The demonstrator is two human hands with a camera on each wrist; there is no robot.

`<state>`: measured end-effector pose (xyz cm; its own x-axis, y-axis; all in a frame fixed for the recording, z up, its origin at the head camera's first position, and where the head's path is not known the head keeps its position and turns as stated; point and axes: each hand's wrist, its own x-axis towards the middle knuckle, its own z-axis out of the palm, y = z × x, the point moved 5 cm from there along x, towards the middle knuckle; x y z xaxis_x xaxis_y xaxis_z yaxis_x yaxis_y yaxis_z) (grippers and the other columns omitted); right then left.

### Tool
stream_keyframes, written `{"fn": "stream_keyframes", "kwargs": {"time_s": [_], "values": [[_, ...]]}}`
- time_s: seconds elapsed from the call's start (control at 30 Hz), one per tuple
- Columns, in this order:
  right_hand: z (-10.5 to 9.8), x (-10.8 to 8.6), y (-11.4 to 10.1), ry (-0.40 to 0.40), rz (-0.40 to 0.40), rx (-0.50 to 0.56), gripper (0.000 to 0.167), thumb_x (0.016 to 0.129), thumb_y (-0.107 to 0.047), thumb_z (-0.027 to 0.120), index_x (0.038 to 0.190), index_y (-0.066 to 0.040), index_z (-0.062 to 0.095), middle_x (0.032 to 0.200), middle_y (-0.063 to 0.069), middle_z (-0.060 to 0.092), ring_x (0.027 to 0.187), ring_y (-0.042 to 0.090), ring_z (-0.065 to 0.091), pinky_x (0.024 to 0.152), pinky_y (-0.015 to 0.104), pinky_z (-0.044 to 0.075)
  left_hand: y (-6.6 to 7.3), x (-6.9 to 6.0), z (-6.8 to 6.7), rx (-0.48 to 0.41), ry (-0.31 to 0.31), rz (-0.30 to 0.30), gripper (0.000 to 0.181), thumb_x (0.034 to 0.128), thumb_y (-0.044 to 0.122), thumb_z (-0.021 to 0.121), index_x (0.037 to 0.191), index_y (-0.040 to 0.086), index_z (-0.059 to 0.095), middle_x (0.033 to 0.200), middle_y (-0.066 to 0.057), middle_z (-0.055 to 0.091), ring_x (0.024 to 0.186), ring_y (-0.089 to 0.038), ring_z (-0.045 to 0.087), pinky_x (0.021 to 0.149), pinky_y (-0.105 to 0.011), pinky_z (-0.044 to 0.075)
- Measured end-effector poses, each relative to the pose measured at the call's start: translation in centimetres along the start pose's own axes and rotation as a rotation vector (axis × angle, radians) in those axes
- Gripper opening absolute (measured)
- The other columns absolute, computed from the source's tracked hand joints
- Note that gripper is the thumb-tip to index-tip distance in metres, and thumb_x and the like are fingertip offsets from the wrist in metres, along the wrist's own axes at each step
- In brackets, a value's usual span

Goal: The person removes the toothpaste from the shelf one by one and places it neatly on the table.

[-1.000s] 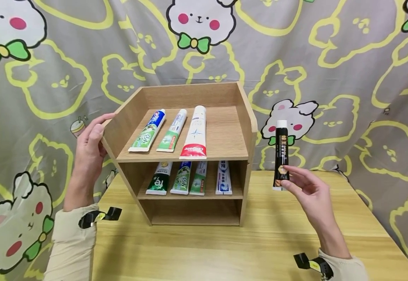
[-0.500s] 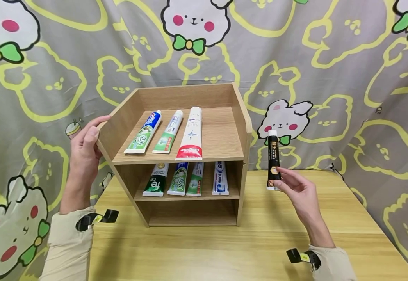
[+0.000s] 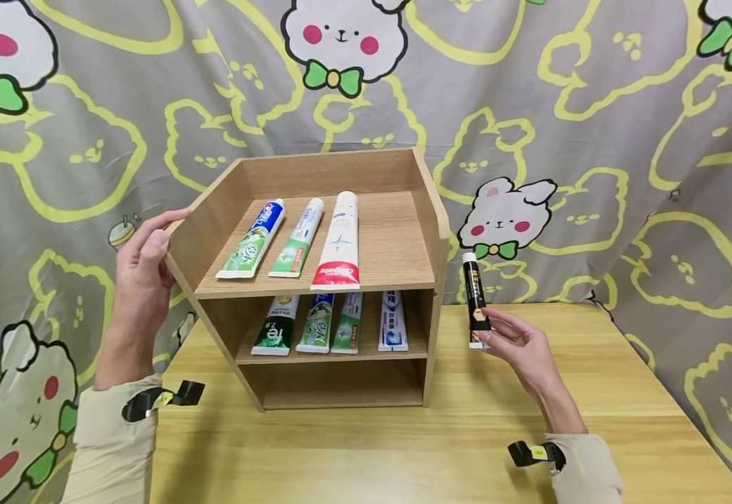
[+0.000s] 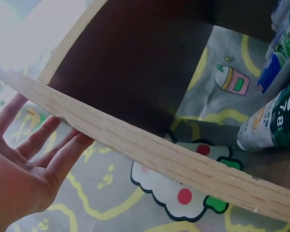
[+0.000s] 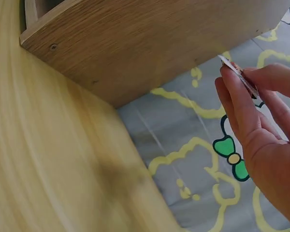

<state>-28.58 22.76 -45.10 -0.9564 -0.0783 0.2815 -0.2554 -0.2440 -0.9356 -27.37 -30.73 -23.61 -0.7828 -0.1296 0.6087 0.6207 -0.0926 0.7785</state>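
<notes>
A wooden shelf unit stands tilted in the head view. My left hand grips the upper edge of its left side panel; in the left wrist view the fingers lie against the panel's outer face. Right of the unit, my right hand pinches a black toothpaste tube by its flat crimped end, white cap up, above the table. On the top shelf lie a blue-green tube, a green-white tube and a white-red Colgate tube, caps to the back.
Several more tubes lie on the middle shelf, among them a dark green one and a blue-white one, with a gap between. Below is a lower compartment. The wooden table meets a patterned curtain behind.
The black tube in my right hand has moved left toward the shelf unit, and its cap end has dropped and leaned left. My left hand keeps its grip; the whole view has shifted slightly.
</notes>
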Motion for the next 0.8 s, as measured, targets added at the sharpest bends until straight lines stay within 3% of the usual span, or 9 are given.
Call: {"fn": "stream_keyframes", "kwargs": {"time_s": [0.17,0.3,0.6,0.8], "values": [[-0.5,0.1,1.4,0.017,0.083,-0.036,0.057,0.092,0.008,0.070,0.144,0.011,0.048,0.124,0.004,0.072,0.102,0.017,0.073,0.086,0.034,0.057,-0.2,0.0,0.0,-0.044,0.004,0.008,0.040,0.0989,0.019,0.055,0.132,-0.002,0.066,0.118,-0.020,0.055,0.093,-0.029,0.055,0.063,-0.028,0.053],[-1.1,0.0,2.8,0.057,0.123,-0.069,0.060,0.090,0.006,0.072,0.144,0.012,0.046,0.129,0.012,0.069,0.100,0.017,0.073,0.086,0.033,0.057,-0.4,0.1,0.1,-0.049,0.010,0.009,0.041,0.0985,0.018,0.055,0.131,-0.003,0.066,0.118,-0.020,0.055,0.093,-0.029,0.055,0.064,-0.029,0.052],[-1.3,-0.1,5.6,0.087,0.204,-0.168,0.057,0.091,0.005,0.072,0.142,0.013,0.049,0.133,0.034,0.058,0.096,0.012,0.073,0.083,0.033,0.058,-0.3,-0.3,-0.2,-0.015,0.012,-0.010,0.042,0.0991,0.021,0.054,0.134,-0.001,0.065,0.121,-0.020,0.054,0.097,-0.030,0.055,0.068,-0.029,0.053],[-1.3,-0.2,6.4,0.096,0.245,-0.214,0.052,0.094,0.006,0.068,0.142,0.013,0.050,0.132,0.038,0.056,0.091,0.010,0.074,0.081,0.030,0.058,-0.3,-0.1,0.0,0.001,0.002,-0.004,0.043,0.0991,0.022,0.054,0.135,0.001,0.065,0.121,-0.021,0.054,0.097,-0.031,0.055,0.068,-0.030,0.052]]}}
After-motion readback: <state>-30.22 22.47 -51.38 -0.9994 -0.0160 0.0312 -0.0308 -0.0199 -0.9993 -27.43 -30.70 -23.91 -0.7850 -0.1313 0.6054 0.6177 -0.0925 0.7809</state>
